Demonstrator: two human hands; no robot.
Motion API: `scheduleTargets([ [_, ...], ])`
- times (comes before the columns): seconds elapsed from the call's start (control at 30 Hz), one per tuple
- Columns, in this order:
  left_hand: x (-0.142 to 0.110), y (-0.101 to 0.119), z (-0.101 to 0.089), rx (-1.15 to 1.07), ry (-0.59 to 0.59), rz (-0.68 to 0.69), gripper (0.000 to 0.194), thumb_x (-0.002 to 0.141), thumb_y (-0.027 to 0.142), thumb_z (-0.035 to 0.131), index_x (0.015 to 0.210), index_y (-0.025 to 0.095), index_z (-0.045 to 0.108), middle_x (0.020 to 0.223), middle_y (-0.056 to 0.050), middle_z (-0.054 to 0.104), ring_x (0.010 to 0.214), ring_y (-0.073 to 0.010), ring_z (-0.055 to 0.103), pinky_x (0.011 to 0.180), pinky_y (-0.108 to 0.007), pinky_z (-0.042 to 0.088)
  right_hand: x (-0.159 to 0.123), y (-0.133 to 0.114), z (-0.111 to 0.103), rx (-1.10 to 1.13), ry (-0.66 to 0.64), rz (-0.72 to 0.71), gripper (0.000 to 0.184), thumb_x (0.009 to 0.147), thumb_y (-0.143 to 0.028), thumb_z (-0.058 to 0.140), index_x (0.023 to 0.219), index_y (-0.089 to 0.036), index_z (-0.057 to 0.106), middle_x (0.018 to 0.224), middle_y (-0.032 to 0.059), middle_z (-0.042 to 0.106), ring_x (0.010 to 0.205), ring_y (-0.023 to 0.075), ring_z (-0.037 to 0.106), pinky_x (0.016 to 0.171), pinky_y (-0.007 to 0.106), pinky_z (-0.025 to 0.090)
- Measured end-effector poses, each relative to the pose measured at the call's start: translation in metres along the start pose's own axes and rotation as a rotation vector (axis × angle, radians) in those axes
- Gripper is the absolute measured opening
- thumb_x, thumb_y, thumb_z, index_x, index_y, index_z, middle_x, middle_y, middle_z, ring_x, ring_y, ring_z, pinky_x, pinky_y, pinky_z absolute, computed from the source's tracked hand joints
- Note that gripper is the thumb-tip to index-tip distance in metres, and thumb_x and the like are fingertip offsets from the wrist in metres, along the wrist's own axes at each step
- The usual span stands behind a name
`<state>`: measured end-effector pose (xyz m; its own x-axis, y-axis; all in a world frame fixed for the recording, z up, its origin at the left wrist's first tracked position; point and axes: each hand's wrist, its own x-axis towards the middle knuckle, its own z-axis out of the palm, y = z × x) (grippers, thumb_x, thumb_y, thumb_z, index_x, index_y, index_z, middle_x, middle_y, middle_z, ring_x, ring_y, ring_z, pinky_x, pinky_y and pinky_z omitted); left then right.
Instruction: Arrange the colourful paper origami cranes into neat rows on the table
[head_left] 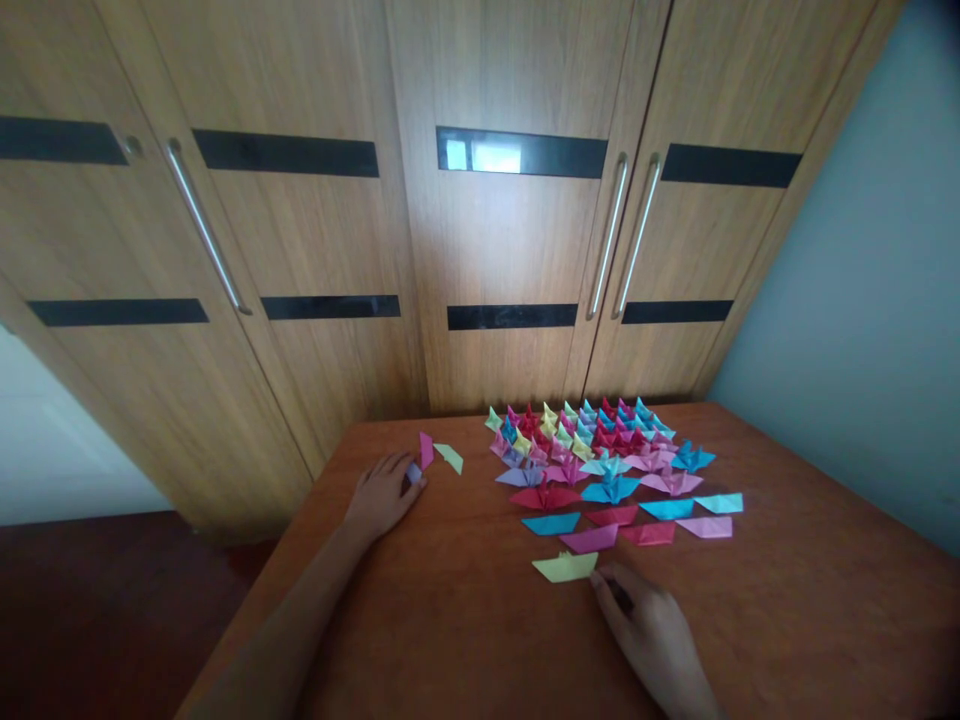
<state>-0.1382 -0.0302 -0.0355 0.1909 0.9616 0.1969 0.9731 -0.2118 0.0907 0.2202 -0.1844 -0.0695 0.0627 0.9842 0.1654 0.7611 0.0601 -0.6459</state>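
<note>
My right hand (646, 622) pinches the right tip of a pale yellow folded paper strip (564, 568) with slanted ends, low over the wooden table. Further left, my left hand (384, 496) rests on the tabletop, its thumb and fingers closed about a small lavender folded paper (414, 473), partly hidden by them. Just beyond those fingers lie a pink folded paper (426, 450) and a pale green folded paper (449, 458). Beyond the yellow strip are more flat folded strips, among them a blue strip (551, 524) and a magenta strip (590, 539).
Several rows of colourful origami cranes (611, 487) stand at the back of the brown table (450, 630). Behind it rises a wooden wardrobe (510, 240) with metal handles. A pale wall (847, 330) borders the right side.
</note>
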Motion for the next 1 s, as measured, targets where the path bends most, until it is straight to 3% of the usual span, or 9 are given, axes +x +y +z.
scheduleTargets([
  [0.3,-0.033,0.001,-0.02,0.094,-0.107,-0.024,0.06,0.083,0.062,0.034,0.119,0.018,0.053,0.117,-0.014,0.05,0.109,-0.0302,0.049,0.091,-0.042,0.036,0.0,0.001,0.002,-0.011,0.003,0.002,0.04,0.088,-0.047,0.035,0.085,-0.023,0.066,0.081,0.0055,0.07,0.07,0.0187,0.065,0.065,0.024,0.047],
  [0.5,-0.038,-0.007,-0.03,0.109,-0.17,0.088,0.04,0.089,0.042,0.036,0.109,0.016,0.059,0.106,-0.012,0.055,0.098,-0.0256,0.054,0.087,-0.037,0.041,-0.001,0.0,0.001,-0.026,0.014,-0.016,0.036,0.089,-0.044,0.036,0.084,-0.024,0.065,0.081,0.004,0.07,0.071,0.018,0.065,0.063,0.023,0.046],
  [0.63,-0.04,-0.006,-0.028,0.138,-0.162,0.076,0.035,0.091,0.03,0.031,0.098,0.016,0.063,0.099,-0.011,0.057,0.091,-0.0244,0.056,0.082,-0.037,0.043,-0.001,0.002,0.002,-0.043,0.035,-0.022,0.035,0.089,-0.043,0.036,0.082,-0.024,0.065,0.077,0.003,0.069,0.067,0.0171,0.065,0.061,0.023,0.045],
  [0.8,-0.042,-0.001,-0.031,0.132,-0.18,-0.004,0.032,0.088,0.023,0.034,0.1,0.019,0.063,0.103,-0.011,0.059,0.093,-0.0255,0.057,0.075,-0.036,0.046,-0.001,0.001,0.001,-0.043,0.042,-0.028,0.036,0.089,-0.043,0.036,0.081,-0.023,0.065,0.076,0.0033,0.07,0.065,0.0168,0.065,0.061,0.022,0.046],
  [0.9,-0.043,0.002,-0.033,-0.016,-0.161,-0.046,0.03,0.086,0.027,0.037,0.098,0.021,0.064,0.1,-0.008,0.062,0.093,-0.0242,0.058,0.077,-0.033,0.046,-0.002,-0.001,0.0,-0.045,0.041,-0.018,0.036,0.088,-0.043,0.037,0.082,-0.023,0.066,0.075,0.0033,0.07,0.064,0.0168,0.065,0.061,0.022,0.046],
  [1.0,-0.045,0.012,-0.034,-0.342,-0.126,-0.06,0.03,0.087,0.035,0.038,0.092,0.021,0.064,0.088,-0.004,0.066,0.085,-0.0214,0.061,0.077,-0.031,0.045,-0.001,-0.001,-0.001,-0.013,0.048,-0.011,0.034,0.087,-0.043,0.039,0.081,-0.024,0.067,0.074,0.0026,0.069,0.064,0.0167,0.065,0.06,0.022,0.045],
])
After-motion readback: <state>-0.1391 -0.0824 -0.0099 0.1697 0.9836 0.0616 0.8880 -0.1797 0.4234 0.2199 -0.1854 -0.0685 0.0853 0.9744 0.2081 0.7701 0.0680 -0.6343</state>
